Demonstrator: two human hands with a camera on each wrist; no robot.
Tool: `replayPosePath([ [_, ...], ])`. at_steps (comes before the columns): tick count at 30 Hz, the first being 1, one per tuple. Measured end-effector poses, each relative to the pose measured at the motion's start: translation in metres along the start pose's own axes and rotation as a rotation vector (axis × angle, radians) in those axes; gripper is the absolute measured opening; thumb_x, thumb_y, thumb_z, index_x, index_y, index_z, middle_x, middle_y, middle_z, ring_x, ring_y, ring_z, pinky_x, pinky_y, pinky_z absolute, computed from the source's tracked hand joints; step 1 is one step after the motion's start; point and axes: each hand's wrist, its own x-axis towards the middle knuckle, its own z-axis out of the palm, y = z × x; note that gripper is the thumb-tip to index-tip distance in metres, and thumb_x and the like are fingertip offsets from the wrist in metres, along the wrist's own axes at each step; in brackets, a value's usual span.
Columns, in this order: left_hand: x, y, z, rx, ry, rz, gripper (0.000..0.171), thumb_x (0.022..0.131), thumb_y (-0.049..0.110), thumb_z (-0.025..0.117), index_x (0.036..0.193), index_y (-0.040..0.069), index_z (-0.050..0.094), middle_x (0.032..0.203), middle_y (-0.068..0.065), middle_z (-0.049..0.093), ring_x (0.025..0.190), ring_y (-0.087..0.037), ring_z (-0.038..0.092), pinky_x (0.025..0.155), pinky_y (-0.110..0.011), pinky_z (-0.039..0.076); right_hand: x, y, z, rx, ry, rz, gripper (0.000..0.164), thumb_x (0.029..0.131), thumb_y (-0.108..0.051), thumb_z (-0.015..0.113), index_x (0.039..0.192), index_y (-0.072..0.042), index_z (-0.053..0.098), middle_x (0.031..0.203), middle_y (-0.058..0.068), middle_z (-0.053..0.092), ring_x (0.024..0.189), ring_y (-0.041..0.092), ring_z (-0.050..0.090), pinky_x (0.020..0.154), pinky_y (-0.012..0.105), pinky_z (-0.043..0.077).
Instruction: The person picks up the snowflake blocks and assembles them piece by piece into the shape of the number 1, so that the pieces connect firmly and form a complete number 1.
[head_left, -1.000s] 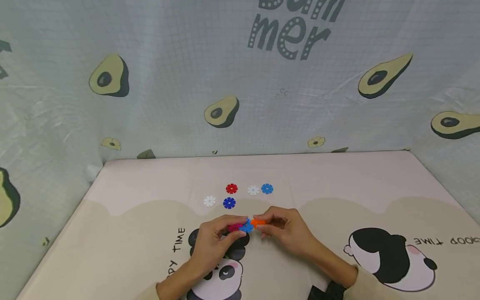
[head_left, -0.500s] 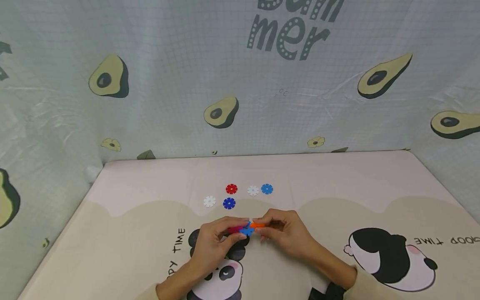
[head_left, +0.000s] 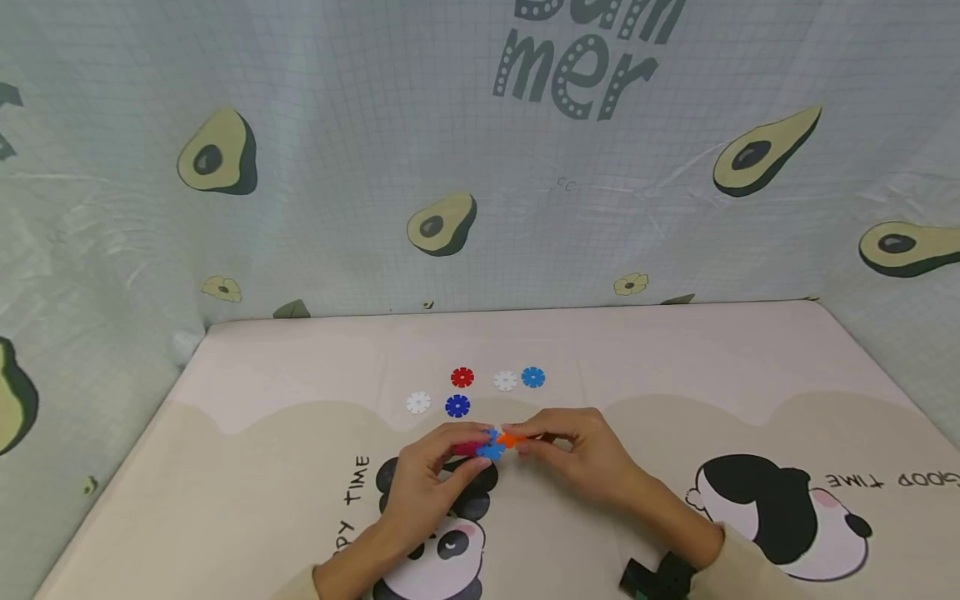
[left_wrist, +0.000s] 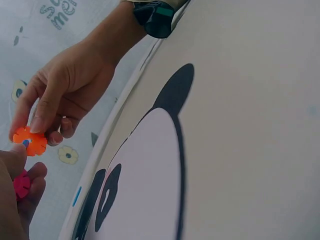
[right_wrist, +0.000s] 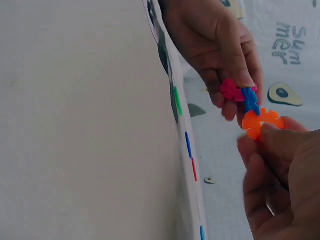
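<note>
My left hand [head_left: 431,475] pinches a pink snowflake disc [right_wrist: 230,91] and a blue snowflake disc [right_wrist: 250,102], joined together, between thumb and fingers. Just to the right, my right hand [head_left: 592,458] pinches an orange snowflake disc [right_wrist: 255,126] with thumb and index finger. In the right wrist view the orange disc's notched rim meets the blue disc's edge, the two set at an angle to each other. The left wrist view shows the orange disc face-on with a bit of blue at its rim. Fingers partly cover the pink disc.
Beyond the hands lie a red disc [head_left: 462,377], a dark blue disc [head_left: 457,406], a light blue disc [head_left: 533,377] and two white discs [head_left: 418,402]. A black device [head_left: 660,577] sits by the right wrist. The table [head_left: 262,500] carries a printed panda cloth.
My right hand has shifted slightly up and left with the orange disc, which now shows more of its face. The left hand has barely moved. The loose discs stay put.
</note>
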Motion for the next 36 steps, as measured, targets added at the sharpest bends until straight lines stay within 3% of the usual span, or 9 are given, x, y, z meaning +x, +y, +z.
replayPosePath([
  [7, 0.000, -0.001, 0.000, -0.002, 0.009, -0.054, 0.031, 0.087, 0.004, 0.068, 0.117, 0.009, 0.064, 0.118, -0.006, 0.064, 0.099, -0.020, 0.065, 0.085, -0.032, 0.051, 0.001, 0.002, -0.002, -0.094, 0.071, 0.013, 0.025, 0.078, 0.000, 0.076, 0.100, -0.011, 0.076, 0.088, -0.006, 0.071, 0.074, 0.010, 0.064, 0.064, 0.026, 0.054],
  [12, 0.000, -0.001, 0.001, -0.008, -0.007, -0.071, 0.031, 0.085, 0.005, 0.070, 0.116, 0.007, 0.064, 0.116, -0.006, 0.064, 0.098, -0.019, 0.066, 0.084, -0.032, 0.052, -0.001, 0.002, 0.001, -0.089, 0.097, 0.019, 0.022, 0.077, 0.000, 0.077, 0.098, -0.007, 0.076, 0.086, -0.002, 0.072, 0.073, 0.011, 0.065, 0.063, 0.029, 0.054],
  [21, 0.000, -0.002, 0.000, 0.006, -0.007, -0.028, 0.035, 0.082, 0.004, 0.074, 0.115, 0.001, 0.065, 0.112, -0.009, 0.065, 0.096, -0.020, 0.065, 0.080, -0.030, 0.054, 0.001, -0.015, 0.006, -0.061, 0.084, 0.036, 0.020, 0.075, 0.009, 0.075, 0.094, 0.002, 0.074, 0.082, 0.006, 0.072, 0.069, 0.015, 0.065, 0.060, 0.032, 0.054],
  [25, 0.000, -0.003, 0.000, 0.044, -0.008, 0.020, 0.033, 0.082, 0.005, 0.074, 0.113, 0.000, 0.066, 0.110, -0.012, 0.066, 0.099, -0.021, 0.064, 0.080, -0.030, 0.054, -0.001, -0.006, 0.007, -0.054, 0.073, 0.048, 0.020, 0.076, 0.004, 0.076, 0.095, -0.002, 0.075, 0.083, 0.002, 0.072, 0.071, 0.013, 0.066, 0.061, 0.031, 0.055],
  [36, 0.001, -0.004, 0.000, 0.074, -0.010, 0.064, 0.029, 0.083, 0.005, 0.074, 0.111, 0.000, 0.067, 0.109, -0.011, 0.067, 0.100, -0.021, 0.063, 0.084, -0.030, 0.052, -0.001, 0.002, 0.002, -0.046, 0.045, 0.075, 0.018, 0.081, -0.010, 0.077, 0.099, -0.009, 0.075, 0.089, -0.005, 0.071, 0.076, 0.011, 0.065, 0.068, 0.029, 0.055],
])
